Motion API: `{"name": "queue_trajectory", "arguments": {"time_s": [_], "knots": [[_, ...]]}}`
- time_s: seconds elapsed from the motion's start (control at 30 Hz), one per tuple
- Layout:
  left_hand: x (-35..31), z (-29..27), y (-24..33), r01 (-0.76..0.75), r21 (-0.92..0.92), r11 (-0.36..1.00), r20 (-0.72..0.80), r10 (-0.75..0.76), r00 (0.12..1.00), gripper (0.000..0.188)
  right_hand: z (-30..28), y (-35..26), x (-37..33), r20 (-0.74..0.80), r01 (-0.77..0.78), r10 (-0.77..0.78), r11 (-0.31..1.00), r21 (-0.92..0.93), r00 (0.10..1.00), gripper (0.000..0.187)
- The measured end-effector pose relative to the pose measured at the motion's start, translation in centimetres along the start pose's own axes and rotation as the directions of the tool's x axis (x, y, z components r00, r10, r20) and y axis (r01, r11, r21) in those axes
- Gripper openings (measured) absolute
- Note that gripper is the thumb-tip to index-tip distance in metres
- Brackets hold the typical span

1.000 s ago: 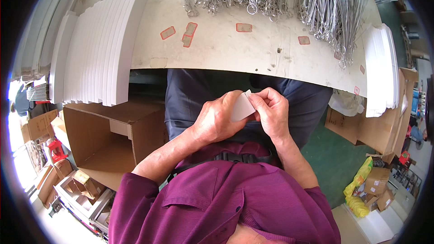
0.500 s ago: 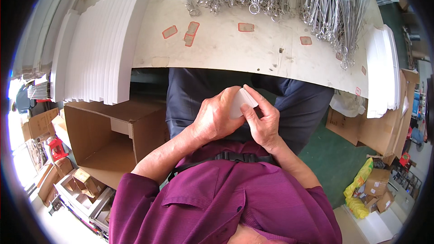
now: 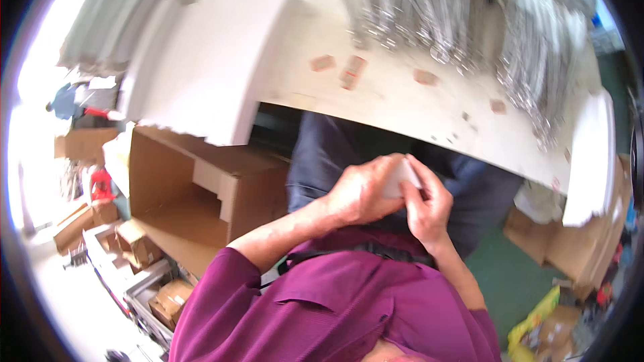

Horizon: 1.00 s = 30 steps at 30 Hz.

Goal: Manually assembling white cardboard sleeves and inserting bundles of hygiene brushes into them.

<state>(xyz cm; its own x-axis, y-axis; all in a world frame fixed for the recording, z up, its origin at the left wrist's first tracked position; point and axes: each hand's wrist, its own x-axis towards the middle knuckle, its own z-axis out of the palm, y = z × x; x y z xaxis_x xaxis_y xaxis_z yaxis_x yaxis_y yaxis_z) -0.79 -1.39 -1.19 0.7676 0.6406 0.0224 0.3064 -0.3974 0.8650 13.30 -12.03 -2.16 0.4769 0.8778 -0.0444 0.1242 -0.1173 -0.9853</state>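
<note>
Both hands meet above my lap, just off the table's near edge, around a small white flat piece point(image 3: 400, 179) that looks like a stack of cards or a little box. My left hand point(image 3: 362, 193) wraps it from the left, with the fingers curled and partly hidden. From the other side my right hand point(image 3: 429, 206) pinches it between thumb and fingers. Motion blur hides its finer details.
A row of upright white panels or flat boxes point(image 3: 201, 67) stands on the table point(image 3: 308, 90) at left. Thin metal rods with ringed ends point(image 3: 419, 13) lie at the back. An open cardboard box point(image 3: 178, 228) sits below left; white sheets point(image 3: 592, 154) are at right.
The view has turned and tilted, so the scene sits further right and lower, and is blurred. Both hands keep hold of the white piece, in nearly the same grip.
</note>
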Motion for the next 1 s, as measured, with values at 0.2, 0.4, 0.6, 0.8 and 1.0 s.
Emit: {"name": "queue_trajectory", "arguments": {"time_s": [0.2,0.4,0.6,0.8,1.0], "knots": [[-2.8,-7.8,0.5,0.282,-0.188,0.941,0.326,-0.211,0.922,0.045,-3.3,-0.9,3.1,-0.042,-0.048,0.059,0.971,0.235,0.997,0.039],[-5.3,-17.8,4.2,0.198,0.316,0.928,-0.231,-0.127,0.965,0.042,-3.4,-1.2,6.9,-0.08,0.226,-0.228,0.974,-0.032,0.97,0.022],[-3.3,-32.2,-3.6,0.554,0.606,0.571,-0.627,-0.086,0.775,0.037,-2.9,-0.2,8.8,-0.094,0.152,-0.164,0.981,-0.122,0.982,0.019],[-1.5,-41.5,-13.1,0.579,0.717,0.388,-0.631,0.01,0.776,0.031,-2.8,0.2,8.5,-0.116,0.185,-0.209,0.965,-0.188,0.971,0.015],[-0.7,-41.6,-14.7,0.654,0.756,0.024,-0.654,0.083,0.752,0.025,-2.7,1.0,8.2,-0.162,0.274,-0.345,0.897,-0.346,0.925,0.012]]}}
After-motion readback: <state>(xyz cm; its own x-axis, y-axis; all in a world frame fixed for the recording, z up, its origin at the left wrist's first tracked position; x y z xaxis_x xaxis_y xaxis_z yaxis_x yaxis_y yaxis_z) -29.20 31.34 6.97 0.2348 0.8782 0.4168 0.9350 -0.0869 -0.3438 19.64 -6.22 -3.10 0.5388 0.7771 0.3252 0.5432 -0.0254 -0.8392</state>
